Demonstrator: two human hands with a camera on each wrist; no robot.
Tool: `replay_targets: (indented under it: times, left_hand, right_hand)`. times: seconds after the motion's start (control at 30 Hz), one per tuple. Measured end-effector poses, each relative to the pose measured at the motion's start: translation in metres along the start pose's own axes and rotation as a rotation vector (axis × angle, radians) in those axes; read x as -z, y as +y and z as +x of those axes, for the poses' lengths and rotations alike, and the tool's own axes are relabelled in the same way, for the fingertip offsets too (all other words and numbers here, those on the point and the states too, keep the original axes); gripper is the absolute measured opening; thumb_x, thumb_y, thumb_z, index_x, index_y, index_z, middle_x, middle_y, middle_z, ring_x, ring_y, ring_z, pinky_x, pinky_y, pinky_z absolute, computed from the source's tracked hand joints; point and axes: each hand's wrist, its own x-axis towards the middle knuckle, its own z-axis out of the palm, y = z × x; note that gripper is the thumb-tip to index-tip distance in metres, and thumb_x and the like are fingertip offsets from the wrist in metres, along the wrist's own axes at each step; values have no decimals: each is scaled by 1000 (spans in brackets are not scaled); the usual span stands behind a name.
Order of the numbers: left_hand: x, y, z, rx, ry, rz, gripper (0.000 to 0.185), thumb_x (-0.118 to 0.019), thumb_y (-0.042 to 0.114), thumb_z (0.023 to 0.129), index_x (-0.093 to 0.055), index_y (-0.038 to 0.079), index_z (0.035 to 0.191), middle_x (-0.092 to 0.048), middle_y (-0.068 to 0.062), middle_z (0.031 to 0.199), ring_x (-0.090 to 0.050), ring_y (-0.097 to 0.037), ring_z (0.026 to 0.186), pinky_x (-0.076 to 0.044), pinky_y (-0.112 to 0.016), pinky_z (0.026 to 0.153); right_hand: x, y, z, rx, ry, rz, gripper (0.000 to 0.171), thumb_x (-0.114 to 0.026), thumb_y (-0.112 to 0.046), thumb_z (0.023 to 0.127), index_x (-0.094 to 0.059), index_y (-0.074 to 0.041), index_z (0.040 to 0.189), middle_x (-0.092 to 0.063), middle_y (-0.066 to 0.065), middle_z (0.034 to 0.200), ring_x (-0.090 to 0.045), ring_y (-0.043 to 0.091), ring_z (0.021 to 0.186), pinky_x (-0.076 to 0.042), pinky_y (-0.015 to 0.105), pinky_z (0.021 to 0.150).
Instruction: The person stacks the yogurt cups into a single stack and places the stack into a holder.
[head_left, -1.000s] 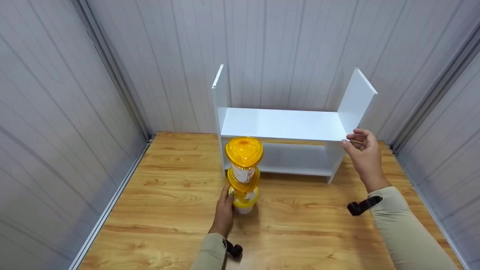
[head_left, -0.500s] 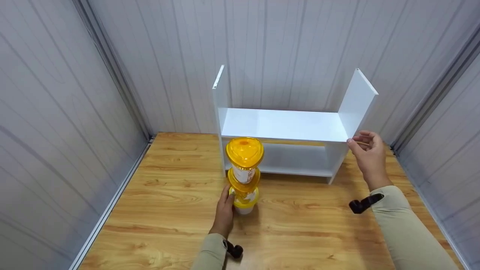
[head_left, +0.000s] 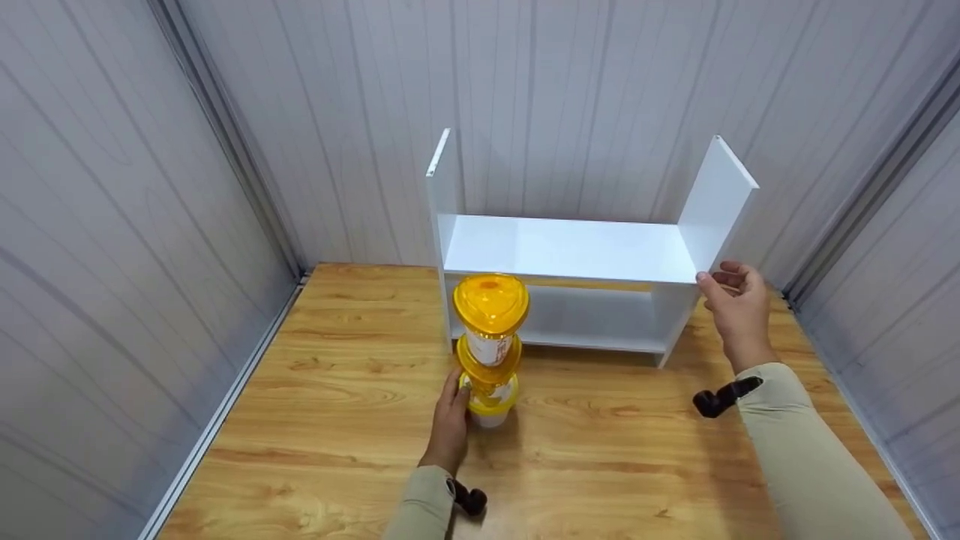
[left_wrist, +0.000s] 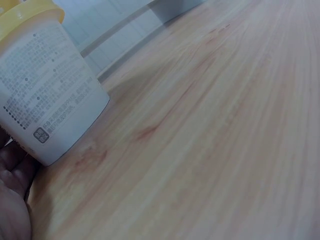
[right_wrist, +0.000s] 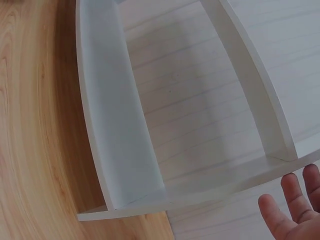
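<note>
Right hand point(head_left: 739, 309) shifted outward, relaxed against white shelf point(head_left: 577, 246), left hand point(head_left: 448, 422) grasping stacked tubs point(head_left: 490, 349)

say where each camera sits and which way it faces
Head: on the head, facing forward and down at container stack and white shelf; left hand, right hand and sleeves show.
Left wrist: on that wrist, facing across wooden surface past bottom tub; left hand partly shows.
Right wrist: on that wrist, facing white shelf; fingers show.
Shared, head and right wrist: white shelf.
</note>
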Motion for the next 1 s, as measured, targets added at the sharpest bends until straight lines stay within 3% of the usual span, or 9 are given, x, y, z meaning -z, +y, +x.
replay_targets:
  times: [0.27,0.53,0.8,1.0]
  left_hand:
    - [-3,0,1,-12,-21,-37,52,-40,41,109,-30,27,158,-35,3,161,-28,-19,149,-19,-46,123]
    - [-2,-1,0,20,-4,-16,51,-38,36,110,-29,27,159,-33,2,162,-25,-20,151,-17,-48,123]
    - [0,-4,1,25,14,-5,53,-38,37,109,-26,27,160,-28,3,164,-22,-21,152,-16,-49,123]
    - [2,-4,2,27,20,1,55,-40,41,108,-27,27,160,-28,2,164,-22,-22,152,-15,-49,123]
  right_hand:
    - [-5,4,3,-41,11,-7,64,-69,-39,95,-43,-6,144,-49,-1,124,-51,11,111,-50,21,84]
    - [-11,9,8,-92,-14,15,70,-65,-39,97,-37,-5,152,-45,12,144,-48,19,124,-48,31,95]
    - [-18,12,13,-107,-43,23,77,-65,-45,96,-33,-6,156,-42,16,150,-46,24,131,-45,41,106]
    - [-22,15,16,-102,-47,-2,80,-63,-48,97,-30,-7,158,-43,17,151,-47,23,129,-46,36,101]
